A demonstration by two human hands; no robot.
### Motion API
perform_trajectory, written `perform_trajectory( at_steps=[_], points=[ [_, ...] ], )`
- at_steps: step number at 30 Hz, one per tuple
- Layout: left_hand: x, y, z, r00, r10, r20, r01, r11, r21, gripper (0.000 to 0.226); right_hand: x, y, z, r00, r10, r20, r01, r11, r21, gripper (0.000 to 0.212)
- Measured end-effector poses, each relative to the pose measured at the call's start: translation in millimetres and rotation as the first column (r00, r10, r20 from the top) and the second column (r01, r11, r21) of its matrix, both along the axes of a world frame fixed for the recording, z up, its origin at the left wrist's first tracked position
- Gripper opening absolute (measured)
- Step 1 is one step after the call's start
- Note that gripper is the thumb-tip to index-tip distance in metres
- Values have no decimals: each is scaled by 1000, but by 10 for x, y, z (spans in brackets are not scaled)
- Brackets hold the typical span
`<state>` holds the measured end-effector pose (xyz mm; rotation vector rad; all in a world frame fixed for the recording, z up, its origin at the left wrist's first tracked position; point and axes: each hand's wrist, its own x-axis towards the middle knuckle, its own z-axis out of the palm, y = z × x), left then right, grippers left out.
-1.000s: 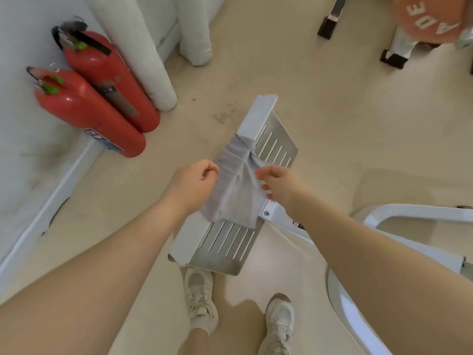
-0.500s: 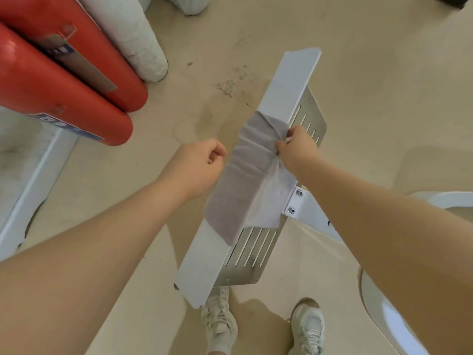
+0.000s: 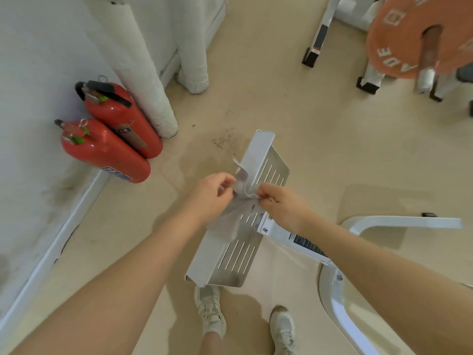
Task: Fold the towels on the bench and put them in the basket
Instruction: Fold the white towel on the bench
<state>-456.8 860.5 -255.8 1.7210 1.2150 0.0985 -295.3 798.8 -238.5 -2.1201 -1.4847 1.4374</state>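
Note:
A small grey towel (image 3: 234,213) hangs crumpled over the slotted metal plate (image 3: 245,254) of a white gym machine. My left hand (image 3: 208,194) pinches its upper left part. My right hand (image 3: 280,203) grips it from the right side. The two hands are close together above the plate, and the towel is bunched between them with one corner sticking up. Its lower part droops onto the plate. No basket is in view.
Two red fire extinguishers (image 3: 112,142) stand by the wall on the left, beside white wrapped pipes (image 3: 143,73). An orange weight plate (image 3: 419,39) on a rack is at top right. The machine's white frame (image 3: 384,224) curves at right. My shoes (image 3: 210,313) are below the plate.
The towel lay spread flat along the plate; now both hands have gathered it and lifted it into a bunch. The camera has pulled back and tilted up.

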Motion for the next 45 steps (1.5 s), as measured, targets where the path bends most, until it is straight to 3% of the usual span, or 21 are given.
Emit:
perform_trajectory(
  at_steps=[4,8,12,14,18,24,27,28,30,33,36,40,45],
  points=[
    [-63,-357,832,973,-161,167,149,986,80,49,-26,-251,845,988,5,-155,0,999,35,30],
    [-243,-916,1283,973,-218,70,194,948,252,48,-139,-601,1549,964,220,-150,-215,975,50,6],
    [-426,-1679,1613,994,-104,43,81,927,367,16,-220,-1129,1961,890,447,-94,-436,892,120,19],
    [-529,-2122,1825,999,-18,40,1,926,377,16,-259,-1411,2086,848,526,-61,-510,843,174,31],
    [-802,-3063,2214,970,233,64,-241,931,274,19,-488,-1951,2369,747,664,-41,-636,731,245,31],
    [-1490,-4363,2576,836,544,71,-545,810,215,31,-1271,-2741,2794,556,830,40,-786,509,352,28],
    [-1884,-5032,2649,773,633,47,-625,747,226,28,-1736,-3197,2867,395,913,103,-869,335,365,17],
    [-2013,-5261,2672,742,668,51,-659,714,236,26,-1898,-3352,2871,332,934,133,-894,267,358,7],
    [-2285,-5748,2702,668,740,79,-730,632,259,15,-2249,-3681,2864,223,954,203,-919,137,370,12],
    [-2742,-6479,2702,554,821,137,-813,499,299,14,-2792,-4165,2825,146,948,283,-925,29,379,15],
    [-3257,-7227,2718,463,868,180,-868,404,289,18,-3415,-4729,2735,140,929,342,-899,-25,437,7],
    [-3960,-8166,2741,352,913,207,-919,295,263,21,-4186,-5478,2599,232,934,270,-864,70,498,14],
    [-4623,-9064,2608,272,960,71,-944,252,212,22,-5074,-6200,2486,292,909,298,-836,91,541,10]
  ],
)
